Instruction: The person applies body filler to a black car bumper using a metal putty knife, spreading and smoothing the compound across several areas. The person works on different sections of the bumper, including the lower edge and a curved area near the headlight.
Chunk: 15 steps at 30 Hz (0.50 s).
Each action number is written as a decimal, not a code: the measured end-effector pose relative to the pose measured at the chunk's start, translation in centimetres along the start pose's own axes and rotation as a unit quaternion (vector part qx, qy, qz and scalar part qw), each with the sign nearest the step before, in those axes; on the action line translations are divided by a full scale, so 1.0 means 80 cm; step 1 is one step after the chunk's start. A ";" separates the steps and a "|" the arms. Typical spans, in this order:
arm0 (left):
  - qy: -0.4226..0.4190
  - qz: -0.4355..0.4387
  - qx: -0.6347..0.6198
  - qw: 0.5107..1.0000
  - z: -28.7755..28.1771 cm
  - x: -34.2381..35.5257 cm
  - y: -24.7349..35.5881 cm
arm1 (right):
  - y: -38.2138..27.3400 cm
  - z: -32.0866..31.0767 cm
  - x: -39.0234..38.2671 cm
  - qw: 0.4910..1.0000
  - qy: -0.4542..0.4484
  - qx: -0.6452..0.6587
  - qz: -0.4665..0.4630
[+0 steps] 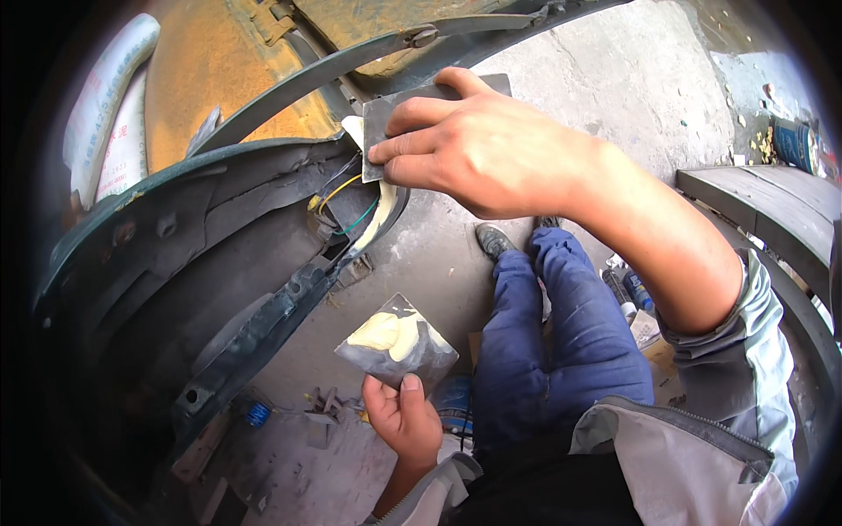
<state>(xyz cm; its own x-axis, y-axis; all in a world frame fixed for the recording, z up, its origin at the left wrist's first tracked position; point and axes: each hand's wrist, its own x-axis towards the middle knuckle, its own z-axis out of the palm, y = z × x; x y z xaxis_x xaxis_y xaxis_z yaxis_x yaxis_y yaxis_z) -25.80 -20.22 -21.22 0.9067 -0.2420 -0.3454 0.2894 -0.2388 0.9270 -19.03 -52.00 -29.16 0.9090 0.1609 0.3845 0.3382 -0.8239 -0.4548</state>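
Observation:
My right hand point(482, 145) grips a flat dark grey spreader point(386, 107), its fingers spread across the face. The spreader lies against the curved end of a dark vehicle body panel point(114, 197), where a strip of cream putty point(383, 210) runs down the edge. A cream smear also shows at the spreader's left side. Lower down, my left hand point(407, 422) pinches a square grey plate point(421, 361) by its near corner between thumb and fingers. On this plate sits a lump of cream putty point(377, 331). Yellow and green wires point(344, 197) hang inside the panel's opening.
A curved dark metal strip point(351, 63) arches above the panel. White printed sacks point(110, 114) stand by a rusty yellow surface point(197, 74) at far left. To the right are a wooden bench point(763, 197) and a blue can point(792, 145). Bottles point(636, 289) and scraps lie beside my legs.

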 end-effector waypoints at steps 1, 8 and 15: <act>-0.001 0.001 0.000 1.000 0.000 0.000 0.000 | 0.001 0.001 0.000 1.000 0.001 0.001 0.002; 0.012 -0.014 0.001 1.000 0.000 0.003 0.005 | 0.002 0.003 -0.025 0.997 0.015 0.059 0.041; 0.011 -0.045 -0.055 0.997 0.020 0.020 0.022 | -0.010 0.002 -0.015 0.995 0.009 0.073 0.072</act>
<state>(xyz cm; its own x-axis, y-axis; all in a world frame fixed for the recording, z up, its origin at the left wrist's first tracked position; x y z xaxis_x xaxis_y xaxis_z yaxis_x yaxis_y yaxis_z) -24.32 -22.57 -20.35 0.8820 -0.2030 -0.4253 0.4005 -0.1526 0.9035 -20.37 -51.47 -29.41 0.9464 0.0358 0.3210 0.2379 -0.7497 -0.6176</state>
